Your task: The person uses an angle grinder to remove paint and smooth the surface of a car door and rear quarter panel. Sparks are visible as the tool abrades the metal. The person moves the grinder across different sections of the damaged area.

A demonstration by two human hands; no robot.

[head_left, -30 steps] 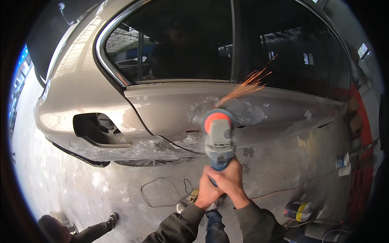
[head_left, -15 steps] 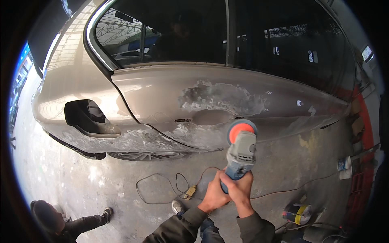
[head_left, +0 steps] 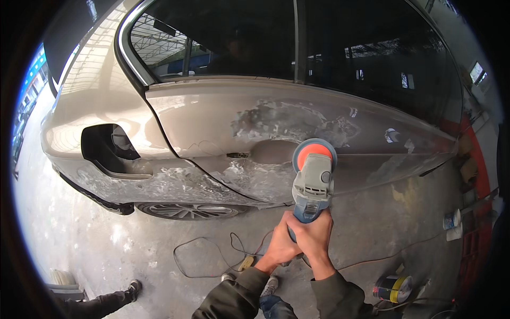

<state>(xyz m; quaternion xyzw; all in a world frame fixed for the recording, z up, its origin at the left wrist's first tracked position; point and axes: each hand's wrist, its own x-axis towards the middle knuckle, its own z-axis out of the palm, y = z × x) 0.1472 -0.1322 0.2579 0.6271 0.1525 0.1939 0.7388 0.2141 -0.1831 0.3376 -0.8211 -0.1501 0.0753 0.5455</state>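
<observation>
Both my hands are wrapped around the blue rear body of an angle grinder [head_left: 312, 183] with a grey head. My left hand [head_left: 281, 242] closes on it from the left, and my right hand [head_left: 315, 234] grips from the right, partly over the left. An orange-centred disc with a grey rim [head_left: 315, 153] sits at its far end, in front of the car door [head_left: 207, 114] beside the handle recess [head_left: 271, 152]. Whether the disc touches the panel I cannot tell. Dull grey sanded patches [head_left: 271, 121] show on the beige door above the recess and along its lower part.
A cable [head_left: 204, 276] loops over the concrete floor near a yellow socket block [head_left: 246, 263]. A paint bucket [head_left: 393, 288] lies at the lower right, and a small tub [head_left: 451, 219] stands farther off. Another person's leg [head_left: 101, 304] extends in at lower left, near the wheel [head_left: 188, 211].
The grinder has moved slightly up and left, its disc now beside the handle recess. My view has shifted a little, and the other person has moved mostly out of view at lower left.
</observation>
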